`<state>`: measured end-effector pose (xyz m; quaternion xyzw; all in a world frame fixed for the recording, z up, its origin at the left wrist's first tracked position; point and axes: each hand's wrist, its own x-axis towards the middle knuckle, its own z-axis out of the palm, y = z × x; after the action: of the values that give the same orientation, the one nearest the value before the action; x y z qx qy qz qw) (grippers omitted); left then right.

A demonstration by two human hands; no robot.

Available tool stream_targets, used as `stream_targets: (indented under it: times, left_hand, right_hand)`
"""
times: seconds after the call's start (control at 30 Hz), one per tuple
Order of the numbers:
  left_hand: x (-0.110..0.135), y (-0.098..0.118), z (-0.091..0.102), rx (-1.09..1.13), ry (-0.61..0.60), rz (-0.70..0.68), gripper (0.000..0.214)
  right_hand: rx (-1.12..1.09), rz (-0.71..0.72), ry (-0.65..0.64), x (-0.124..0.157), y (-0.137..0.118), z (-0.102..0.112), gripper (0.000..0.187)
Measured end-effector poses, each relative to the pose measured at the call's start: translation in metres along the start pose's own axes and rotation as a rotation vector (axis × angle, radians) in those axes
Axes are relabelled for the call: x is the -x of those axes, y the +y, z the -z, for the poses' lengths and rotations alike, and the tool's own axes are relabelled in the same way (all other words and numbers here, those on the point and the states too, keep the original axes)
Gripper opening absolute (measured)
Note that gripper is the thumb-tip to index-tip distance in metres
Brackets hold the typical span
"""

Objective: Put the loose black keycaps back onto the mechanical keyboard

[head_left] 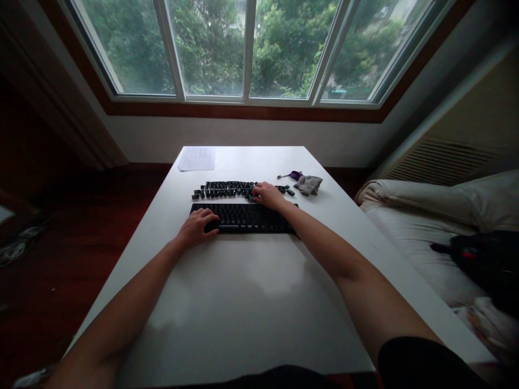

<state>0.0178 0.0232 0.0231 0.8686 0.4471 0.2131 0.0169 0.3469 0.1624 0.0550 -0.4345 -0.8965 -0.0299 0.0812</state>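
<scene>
A black keyboard (243, 220) lies on the white table. My left hand (198, 222) grips its left end, with the fingers over the keys and the thumb along the front edge. Just behind the keyboard, loose black keycaps (225, 192) are laid out in rows. My right hand (268, 194) reaches over the right part of the keyboard to these rows. Its fingers are closed together at the keycaps, apparently on one of them; the fingertips are partly hidden. My right forearm covers the keyboard's right end.
A crumpled grey cloth (310, 185) and a small purple-headed brush-like tool (295, 175) lie right of the keycaps. A paper sheet (197, 159) lies at the table's (251, 302) far left corner. To the right is a cushioned seat (409, 232) with a black bag (486, 259). Windows stand behind.
</scene>
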Motion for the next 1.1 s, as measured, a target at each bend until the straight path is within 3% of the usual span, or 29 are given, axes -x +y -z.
stream_targets:
  times: [0.4,1.1]
  left_hand:
    - [0.0,-0.002,-0.001,-0.01,0.008,0.004,0.033]
    - [0.001,-0.003,0.0,-0.008,0.016,-0.005,0.035]
  right_hand:
    - [0.129,0.029,-0.022,-0.025,-0.03,-0.006,0.026]
    - [0.127,-0.002,-0.031,-0.039,-0.036,-0.009,0.027]
